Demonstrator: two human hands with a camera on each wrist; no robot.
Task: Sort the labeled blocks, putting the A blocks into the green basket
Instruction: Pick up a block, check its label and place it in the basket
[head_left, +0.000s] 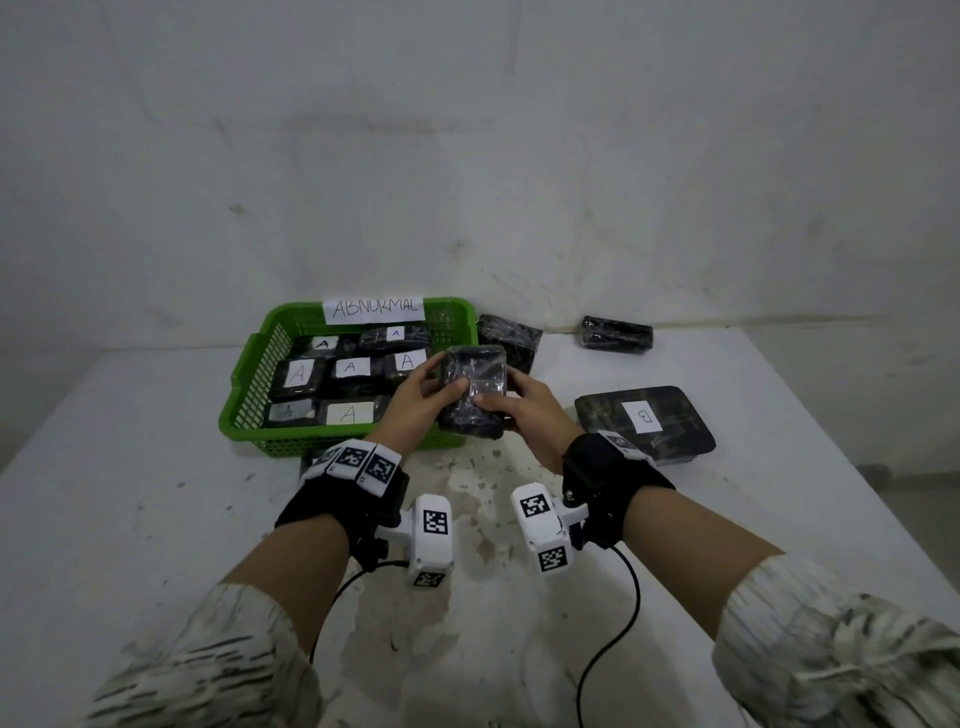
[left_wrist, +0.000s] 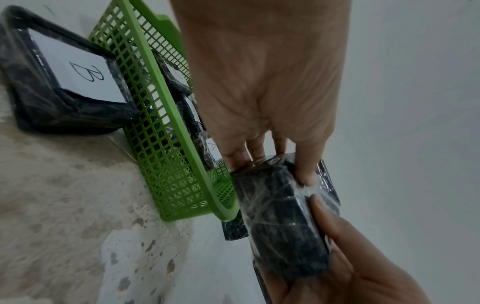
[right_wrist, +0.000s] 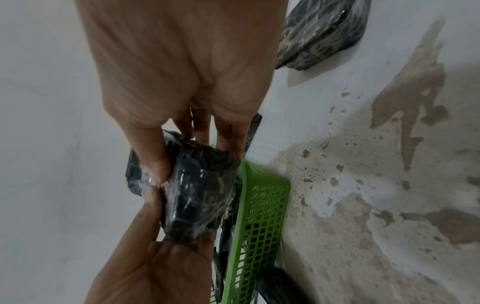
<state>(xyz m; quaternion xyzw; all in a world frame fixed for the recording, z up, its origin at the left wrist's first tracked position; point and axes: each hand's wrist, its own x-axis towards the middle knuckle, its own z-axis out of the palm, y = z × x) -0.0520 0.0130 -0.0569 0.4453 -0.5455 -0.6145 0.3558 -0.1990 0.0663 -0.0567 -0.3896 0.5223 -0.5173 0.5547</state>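
Note:
Both hands hold one black plastic-wrapped block (head_left: 472, 389) up over the near right corner of the green basket (head_left: 249, 395). My left hand (head_left: 441, 376) grips its left side and my right hand (head_left: 498, 389) grips its right side, thumbs on top. No label shows on the face turned toward me. In the left wrist view the left hand (left_wrist: 272, 170) pinches the block (left_wrist: 280, 226) beside the basket rim (left_wrist: 166, 144). In the right wrist view the right hand (right_wrist: 192, 160) pinches the same block (right_wrist: 197, 195). Several blocks labelled A (head_left: 350, 413) lie in the basket.
A large black block labelled B (head_left: 644, 421) lies right of my right wrist. Another B block (left_wrist: 78, 72) sits against the basket's front wall under my left wrist. Two unlabelled black blocks (head_left: 509, 338) (head_left: 615, 335) lie by the back wall. A paper sign (head_left: 374, 309) tops the basket.

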